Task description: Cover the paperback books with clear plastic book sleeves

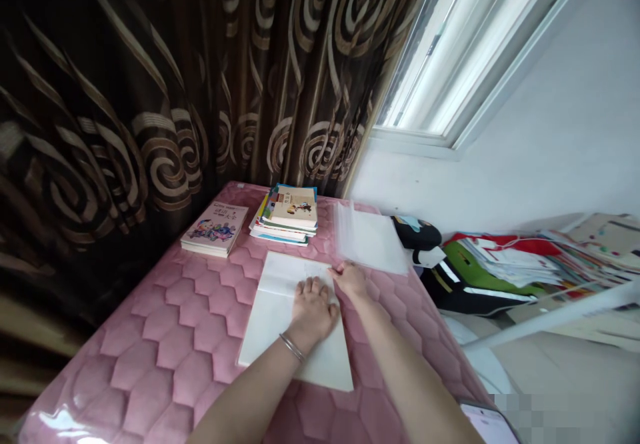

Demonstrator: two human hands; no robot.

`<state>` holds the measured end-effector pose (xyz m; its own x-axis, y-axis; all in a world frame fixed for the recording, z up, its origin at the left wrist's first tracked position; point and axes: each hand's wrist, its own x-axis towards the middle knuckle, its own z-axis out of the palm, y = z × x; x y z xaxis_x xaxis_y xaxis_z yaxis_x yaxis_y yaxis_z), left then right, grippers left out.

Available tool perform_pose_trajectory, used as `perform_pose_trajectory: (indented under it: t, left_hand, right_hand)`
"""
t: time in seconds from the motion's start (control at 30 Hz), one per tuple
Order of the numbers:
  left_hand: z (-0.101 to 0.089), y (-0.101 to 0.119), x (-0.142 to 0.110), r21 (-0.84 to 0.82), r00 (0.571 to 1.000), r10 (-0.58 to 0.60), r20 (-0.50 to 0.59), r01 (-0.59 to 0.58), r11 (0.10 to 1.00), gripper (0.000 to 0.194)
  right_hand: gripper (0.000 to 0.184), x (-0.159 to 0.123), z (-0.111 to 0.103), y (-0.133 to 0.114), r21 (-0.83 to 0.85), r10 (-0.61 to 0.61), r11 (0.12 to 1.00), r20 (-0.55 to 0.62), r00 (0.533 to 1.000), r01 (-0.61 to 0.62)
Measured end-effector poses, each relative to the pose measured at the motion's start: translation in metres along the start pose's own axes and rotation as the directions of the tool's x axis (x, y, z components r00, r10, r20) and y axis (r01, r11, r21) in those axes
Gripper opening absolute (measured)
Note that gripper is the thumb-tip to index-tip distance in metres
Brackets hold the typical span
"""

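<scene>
A pale, open book (pixel 273 327) lies on the pink quilted table cover in front of me, with a crease or edge running across its upper part. Faint print shows near its top right. My left hand (pixel 315 307), with a silver bangle at the wrist, rests palm down on the book, fingers stretched out. At the book's upper right corner, my right hand (pixel 350 279) pinches the edge between thumb and fingers. Just beyond that hand is a stack of clear plastic sheets (pixel 373 241).
Behind the book stand a pile of books (pixel 287 214) and, further left, a smaller pile (pixel 215 229). A black case (pixel 415 232) sits at the right edge. Papers and a green bag (pixel 470 267) lie beyond it. A phone (pixel 487 424) is at the bottom right.
</scene>
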<state>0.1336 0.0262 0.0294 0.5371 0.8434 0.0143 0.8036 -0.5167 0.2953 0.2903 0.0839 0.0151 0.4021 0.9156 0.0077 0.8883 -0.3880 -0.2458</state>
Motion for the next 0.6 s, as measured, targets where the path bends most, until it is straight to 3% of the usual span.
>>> perform_pose_trajectory:
  t: [0.27, 0.6]
  left_hand:
    - [0.000, -0.001, 0.000, -0.004, 1.000, 0.001, 0.016, -0.001, 1.000, 0.060]
    - [-0.003, 0.001, 0.002, 0.005, 0.999, -0.010, 0.045, 0.010, 1.000, 0.059]
  right_hand:
    - [0.028, -0.009, -0.003, 0.016, 0.072, -0.067, 0.995, 0.055, 0.996, 0.063]
    - [0.043, 0.016, -0.012, 0.000, 0.017, 0.052, 0.998, 0.087, 0.995, -0.053]
